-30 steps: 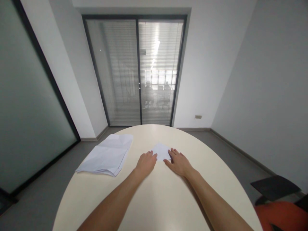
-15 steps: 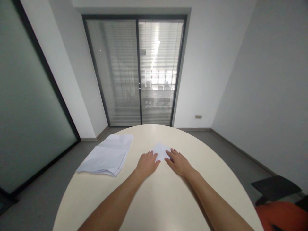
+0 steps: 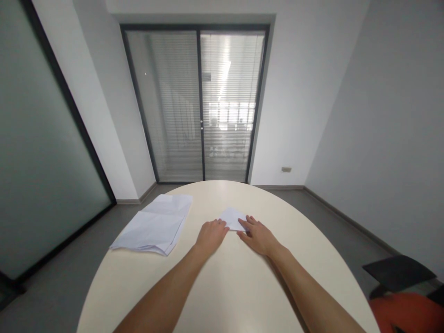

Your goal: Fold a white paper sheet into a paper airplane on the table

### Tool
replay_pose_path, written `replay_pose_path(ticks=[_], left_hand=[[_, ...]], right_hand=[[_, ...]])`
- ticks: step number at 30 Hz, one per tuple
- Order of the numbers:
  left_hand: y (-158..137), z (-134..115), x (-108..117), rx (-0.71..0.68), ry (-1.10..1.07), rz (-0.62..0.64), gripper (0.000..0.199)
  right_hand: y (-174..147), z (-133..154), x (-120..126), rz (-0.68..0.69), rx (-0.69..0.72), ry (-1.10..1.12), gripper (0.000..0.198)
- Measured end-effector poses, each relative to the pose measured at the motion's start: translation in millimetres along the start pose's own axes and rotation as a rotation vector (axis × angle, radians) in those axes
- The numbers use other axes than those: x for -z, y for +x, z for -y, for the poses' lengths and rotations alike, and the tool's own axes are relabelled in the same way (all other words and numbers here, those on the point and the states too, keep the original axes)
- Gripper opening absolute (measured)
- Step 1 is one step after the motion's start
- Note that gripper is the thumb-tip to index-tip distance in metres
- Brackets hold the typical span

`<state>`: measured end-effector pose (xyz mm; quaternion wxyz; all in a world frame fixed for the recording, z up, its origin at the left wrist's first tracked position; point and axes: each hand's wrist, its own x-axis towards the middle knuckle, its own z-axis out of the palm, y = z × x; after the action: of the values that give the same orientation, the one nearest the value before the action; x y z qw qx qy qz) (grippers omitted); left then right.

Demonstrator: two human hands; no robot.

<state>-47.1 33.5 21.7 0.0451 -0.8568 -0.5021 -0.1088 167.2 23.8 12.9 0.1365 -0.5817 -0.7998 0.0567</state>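
A small piece of folded white paper (image 3: 231, 217) lies on the round cream table (image 3: 222, 296), its upper part coming to a point and its near edge straight. My left hand (image 3: 212, 235) is at its left corner, the fingers drawn together and the thumb closed against them on the paper. On the right corner rests my right hand (image 3: 256, 235), palm down, with fingers stretched out and apart and the thumb pointing inward. Both hands hide the corners of the paper.
Larger folded white sheets (image 3: 156, 224) lie at the table's left edge. An orange and black chair (image 3: 405, 310) stands at the lower right. Beyond the table are a glass door with blinds (image 3: 225, 106) and white walls.
My left thumb and fingers have come together at the paper's left corner, showing more of its near edge. My right hand has barely moved.
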Motion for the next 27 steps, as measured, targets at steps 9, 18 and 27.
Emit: replay_pose_path(ticks=[9,18,27], left_hand=[[-4.5,0.3,2.4,-0.005,-0.048,-0.022,0.033],[-1.9,10.6,-0.3,0.053,-0.11,0.033,0.03],[2.3,27.8,-10.9,0.182,-0.238,-0.057,0.032]], right_hand=[[-0.3,-8.3,-1.7,-0.029,0.069,0.035,0.053],[0.6,-25.7,-1.5,-0.041,0.083,0.147,0.049],[-0.3,-21.8,8.1,-0.094,-0.13,0.059,0.036]])
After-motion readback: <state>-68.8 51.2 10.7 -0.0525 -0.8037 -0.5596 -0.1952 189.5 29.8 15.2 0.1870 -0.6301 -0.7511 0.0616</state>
